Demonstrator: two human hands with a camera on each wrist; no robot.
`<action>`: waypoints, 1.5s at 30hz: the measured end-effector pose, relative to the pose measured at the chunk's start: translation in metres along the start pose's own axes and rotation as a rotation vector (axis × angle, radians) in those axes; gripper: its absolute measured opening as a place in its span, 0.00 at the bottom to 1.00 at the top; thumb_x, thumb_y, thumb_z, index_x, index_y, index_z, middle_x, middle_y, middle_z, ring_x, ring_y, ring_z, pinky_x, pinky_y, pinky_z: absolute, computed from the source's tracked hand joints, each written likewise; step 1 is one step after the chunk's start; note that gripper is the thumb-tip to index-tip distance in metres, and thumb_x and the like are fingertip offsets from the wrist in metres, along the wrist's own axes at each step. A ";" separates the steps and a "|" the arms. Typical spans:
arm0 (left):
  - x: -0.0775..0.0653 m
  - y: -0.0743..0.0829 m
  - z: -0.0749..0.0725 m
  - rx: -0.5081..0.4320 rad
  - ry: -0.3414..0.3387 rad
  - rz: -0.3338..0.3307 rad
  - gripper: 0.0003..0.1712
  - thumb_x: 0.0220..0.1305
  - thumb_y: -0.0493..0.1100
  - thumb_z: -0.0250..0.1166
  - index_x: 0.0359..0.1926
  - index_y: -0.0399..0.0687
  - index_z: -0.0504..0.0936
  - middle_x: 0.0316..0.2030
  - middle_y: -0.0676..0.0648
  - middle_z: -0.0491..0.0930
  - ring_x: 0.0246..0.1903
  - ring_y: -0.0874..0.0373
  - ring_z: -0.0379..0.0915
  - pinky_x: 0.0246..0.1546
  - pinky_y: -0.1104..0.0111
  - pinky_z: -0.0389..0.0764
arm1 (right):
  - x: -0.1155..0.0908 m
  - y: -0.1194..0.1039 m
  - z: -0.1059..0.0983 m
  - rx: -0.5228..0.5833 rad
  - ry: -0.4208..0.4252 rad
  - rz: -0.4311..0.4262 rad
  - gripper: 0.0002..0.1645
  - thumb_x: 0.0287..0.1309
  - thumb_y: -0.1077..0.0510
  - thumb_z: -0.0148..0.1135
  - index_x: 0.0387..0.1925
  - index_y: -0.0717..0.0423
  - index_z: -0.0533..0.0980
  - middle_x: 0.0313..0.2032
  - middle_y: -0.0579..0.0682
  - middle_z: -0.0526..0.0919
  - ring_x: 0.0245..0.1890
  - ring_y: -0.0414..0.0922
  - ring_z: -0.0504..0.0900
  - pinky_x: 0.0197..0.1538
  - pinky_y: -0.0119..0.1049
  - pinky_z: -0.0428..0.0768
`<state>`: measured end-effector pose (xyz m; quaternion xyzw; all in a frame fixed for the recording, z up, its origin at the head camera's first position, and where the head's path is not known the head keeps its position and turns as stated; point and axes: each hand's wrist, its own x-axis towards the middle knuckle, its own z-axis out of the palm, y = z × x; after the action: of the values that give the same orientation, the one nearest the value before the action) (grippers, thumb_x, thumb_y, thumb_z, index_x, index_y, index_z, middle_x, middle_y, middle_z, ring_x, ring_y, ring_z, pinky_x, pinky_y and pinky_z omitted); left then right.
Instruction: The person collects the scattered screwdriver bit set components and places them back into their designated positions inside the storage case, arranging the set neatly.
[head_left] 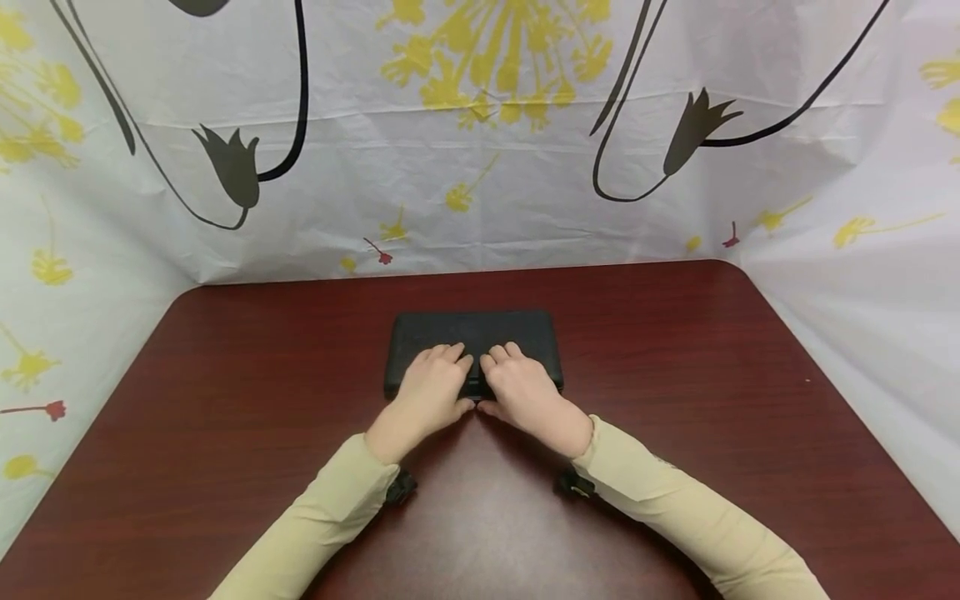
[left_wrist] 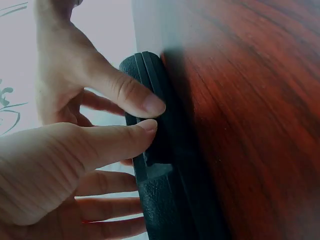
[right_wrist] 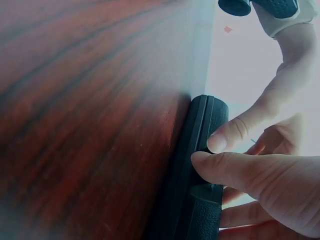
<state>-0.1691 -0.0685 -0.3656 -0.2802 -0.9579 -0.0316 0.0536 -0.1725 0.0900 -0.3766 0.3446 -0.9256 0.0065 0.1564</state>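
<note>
A flat black case (head_left: 517, 323) with a textured shell lies closed on the table, its front edge toward the person. My left hand (head_left: 429, 385) holds the left part of that edge, fingers over the lid and thumb against the front. Mirroring it, my right hand (head_left: 523, 392) grips just right of the middle. Both thumbs almost meet at the latch area (head_left: 474, 385). In the left wrist view the left thumb (left_wrist: 135, 136) presses near the seam, beside the right thumb. From the right wrist, the right thumb (right_wrist: 210, 166) bears on the front, partly covering the latch.
The dark red wooden table (head_left: 270, 358) extends around the case on all sides. Behind it hangs a white patterned sheet (head_left: 525, 221), which also runs along both sides. A dark wrist device (head_left: 576, 483) sits under the right cuff, another (head_left: 401, 486) under the left.
</note>
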 end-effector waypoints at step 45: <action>0.014 -0.001 0.007 0.056 0.069 0.030 0.13 0.57 0.45 0.68 0.41 0.44 0.84 0.37 0.45 0.81 0.36 0.52 0.74 0.27 0.63 0.79 | 0.002 0.015 0.003 -0.014 0.149 -0.064 0.11 0.43 0.57 0.73 0.18 0.54 0.77 0.17 0.48 0.74 0.18 0.45 0.75 0.23 0.35 0.75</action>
<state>-0.1821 -0.0608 -0.3710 -0.2916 -0.9518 -0.0135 0.0947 -0.1842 0.1000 -0.3777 0.3716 -0.8999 0.0206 0.2272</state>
